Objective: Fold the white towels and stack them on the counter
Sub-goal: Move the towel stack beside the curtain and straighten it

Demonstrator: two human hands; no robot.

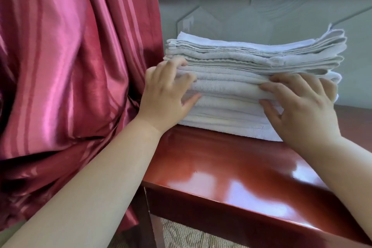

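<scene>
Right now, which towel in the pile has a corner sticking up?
The top towel: its frayed right corner pokes upward; the towels under it end flatter.

Seen from above, my left forearm crosses the lower left of the frame, bare and sleeveless from the picture's edge to the wrist. My left hand, at centre, is equally bare, its fingers short and rounded. At right, my right forearm is uncovered too, as is my broad-backed right hand. The fingernails are too blurred to make out.
</scene>
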